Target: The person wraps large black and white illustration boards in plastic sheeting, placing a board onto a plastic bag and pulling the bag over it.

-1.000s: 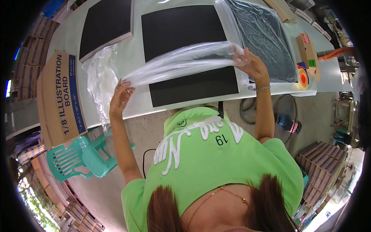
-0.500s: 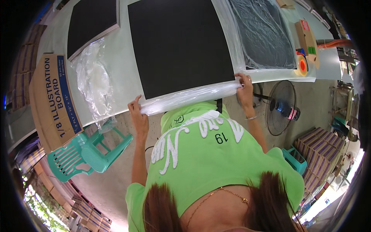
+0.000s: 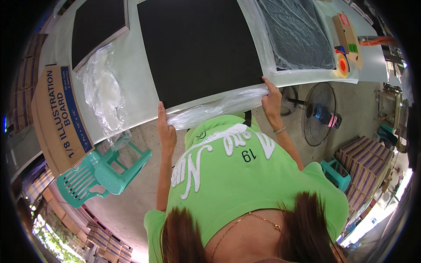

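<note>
A large black board (image 3: 199, 48) lies on the pale table in front of me. Clear plastic film (image 3: 215, 107) bunches along the table's near edge, stretched between my hands. My left hand (image 3: 167, 133) grips the film's left end, its index finger straight against the board's near left corner. At the other end, my right hand (image 3: 272, 103) holds the film, with its index finger on the near right corner. The curled fingers of both hands are partly hidden.
To the left are another black board stack (image 3: 98, 28), crumpled clear plastic (image 3: 105, 87), a cardboard box (image 3: 63, 114) and green plastic stools (image 3: 116, 173). A plastic-covered black board (image 3: 300, 37), a tape roll (image 3: 342, 65) and a fan (image 3: 319, 114) are on the right.
Both index fingers have straightened onto the board's near corners. The film has dropped from the board's front edge and hangs looser between my hands. The left hand has shifted slightly right.
</note>
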{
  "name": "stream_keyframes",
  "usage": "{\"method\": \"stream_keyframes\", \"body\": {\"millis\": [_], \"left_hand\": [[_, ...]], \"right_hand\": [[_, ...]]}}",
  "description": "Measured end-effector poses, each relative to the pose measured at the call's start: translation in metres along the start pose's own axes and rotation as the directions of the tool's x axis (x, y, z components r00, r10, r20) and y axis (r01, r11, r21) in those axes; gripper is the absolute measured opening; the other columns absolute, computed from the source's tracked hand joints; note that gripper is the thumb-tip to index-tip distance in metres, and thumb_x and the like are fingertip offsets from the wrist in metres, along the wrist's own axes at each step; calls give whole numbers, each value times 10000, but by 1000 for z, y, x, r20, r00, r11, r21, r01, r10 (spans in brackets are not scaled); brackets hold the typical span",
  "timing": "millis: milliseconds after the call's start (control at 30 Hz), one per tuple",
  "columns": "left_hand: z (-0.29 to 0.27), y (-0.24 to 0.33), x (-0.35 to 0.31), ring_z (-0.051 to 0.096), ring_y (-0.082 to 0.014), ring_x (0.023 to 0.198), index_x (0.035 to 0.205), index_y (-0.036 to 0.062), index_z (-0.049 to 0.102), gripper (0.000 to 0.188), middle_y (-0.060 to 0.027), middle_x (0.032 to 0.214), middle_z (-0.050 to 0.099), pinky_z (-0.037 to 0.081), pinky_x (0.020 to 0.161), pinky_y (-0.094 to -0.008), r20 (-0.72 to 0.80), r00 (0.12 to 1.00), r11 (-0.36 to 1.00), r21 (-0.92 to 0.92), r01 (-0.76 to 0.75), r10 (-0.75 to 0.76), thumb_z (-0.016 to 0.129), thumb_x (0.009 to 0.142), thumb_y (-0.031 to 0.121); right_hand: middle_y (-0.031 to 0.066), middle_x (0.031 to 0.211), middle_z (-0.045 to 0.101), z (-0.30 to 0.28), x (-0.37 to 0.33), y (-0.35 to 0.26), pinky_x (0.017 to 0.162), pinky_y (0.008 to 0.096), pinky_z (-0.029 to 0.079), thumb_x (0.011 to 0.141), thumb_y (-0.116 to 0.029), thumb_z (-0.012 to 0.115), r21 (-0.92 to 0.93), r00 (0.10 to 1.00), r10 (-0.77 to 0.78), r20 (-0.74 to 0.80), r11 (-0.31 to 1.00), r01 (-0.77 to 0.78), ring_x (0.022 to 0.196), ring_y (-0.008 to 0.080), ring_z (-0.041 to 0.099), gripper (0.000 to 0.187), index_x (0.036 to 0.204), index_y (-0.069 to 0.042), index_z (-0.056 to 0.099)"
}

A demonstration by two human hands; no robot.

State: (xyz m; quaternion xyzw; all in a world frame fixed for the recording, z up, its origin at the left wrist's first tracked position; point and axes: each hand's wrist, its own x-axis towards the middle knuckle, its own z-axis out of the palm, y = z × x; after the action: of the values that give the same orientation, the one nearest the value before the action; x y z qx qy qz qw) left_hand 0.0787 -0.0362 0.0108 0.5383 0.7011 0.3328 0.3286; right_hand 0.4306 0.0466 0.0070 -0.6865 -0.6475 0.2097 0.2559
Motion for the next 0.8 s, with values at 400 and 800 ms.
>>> {"method": "stream_keyframes", "body": {"millis": [400, 800], "left_hand": [[0, 26, 1, 509, -223, 1086, 1240, 98, 579, 715, -105, 1194, 505, 416, 878, -272, -166, 982, 990, -117, 76, -95, 375, 599, -146], [-26, 33, 9, 569, -203, 956, 1017, 68, 683, 491, -73, 1052, 540, 494, 836, -294, -240, 942, 969, 133, -206, 233, 465, 656, -184]], "right_hand": [[217, 1171, 544, 10, 4, 13, 942, 344, 416, 617, 123, 402, 139, 983, 138, -121, 983, -120, 1107, 351, 523, 600, 1163, -25, 604], [118, 1031, 638, -36, 24, 6, 911, 272, 421, 583, 166, 363, 347, 997, -13, -74, 937, 38, 985, 225, 593, 581, 1056, 8, 661]]}}
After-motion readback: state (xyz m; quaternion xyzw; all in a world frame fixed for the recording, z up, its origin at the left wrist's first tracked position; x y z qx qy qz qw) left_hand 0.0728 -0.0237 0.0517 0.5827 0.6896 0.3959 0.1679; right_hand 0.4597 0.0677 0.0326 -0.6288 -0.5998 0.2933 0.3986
